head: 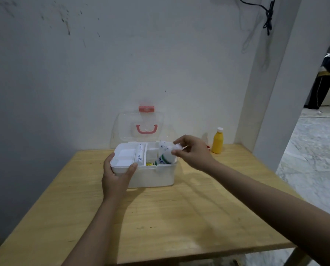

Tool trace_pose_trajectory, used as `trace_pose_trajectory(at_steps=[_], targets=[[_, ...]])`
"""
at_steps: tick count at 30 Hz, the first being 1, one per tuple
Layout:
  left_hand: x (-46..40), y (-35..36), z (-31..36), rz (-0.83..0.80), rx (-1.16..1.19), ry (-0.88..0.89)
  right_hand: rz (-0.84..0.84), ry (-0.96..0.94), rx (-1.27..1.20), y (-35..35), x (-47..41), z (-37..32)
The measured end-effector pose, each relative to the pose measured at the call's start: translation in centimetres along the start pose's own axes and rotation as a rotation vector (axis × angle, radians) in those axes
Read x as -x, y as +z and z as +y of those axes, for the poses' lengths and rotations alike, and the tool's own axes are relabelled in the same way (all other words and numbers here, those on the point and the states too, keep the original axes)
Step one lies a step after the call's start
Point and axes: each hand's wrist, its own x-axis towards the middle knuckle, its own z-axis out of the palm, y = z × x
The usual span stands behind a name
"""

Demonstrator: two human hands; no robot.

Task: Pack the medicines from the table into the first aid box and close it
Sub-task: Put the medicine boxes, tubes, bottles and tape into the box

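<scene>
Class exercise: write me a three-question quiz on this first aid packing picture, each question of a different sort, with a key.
1. True or false: the first aid box lid is shut.
2. Which hand grips the box's front left corner?
3. The yellow bottle stands: A) inside the box B) on the table, right of the box C) on the floor.

Key: 1 false, it stands open; 2 the left hand; 3 B.

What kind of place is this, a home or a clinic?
Probably a plain room in a home, though that is not certain: a bare light wooden table against a scuffed white painted wall, a black cable hanging on it, and a marble-patterned floor through a doorway.
</scene>
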Motion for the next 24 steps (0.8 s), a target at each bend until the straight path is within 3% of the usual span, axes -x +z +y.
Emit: trace_pose_trajectory(at_steps=[8, 13, 15, 18, 24], targets=[[0.1, -0.1, 0.0, -0.004, 0.009, -0.005, -0.106, 0.06, 0.0, 4.1, -0.8, -0.7], [0.1, -0.1, -0.2, 0.003, 0.007, -0.005, -0.29, 0.035, -0.032, 4.1, -1.2, -0.7], [0.1, 0.0, -0.2, 0.006, 0.012, -0.003, -0.211, -0.023, -0.035, 4.1, -1.1, -0.1], [0.2, 0.0, -0.2, 0.004, 0.02, 0.0, 0.084, -0.061, -0.089, 3.3, -1.3, 1.8], [0.1, 0.1, -0.5, 0.013, 0.014, 0.014, 0.477, 0.141, -0.02, -0.7, -2.6, 9.1]])
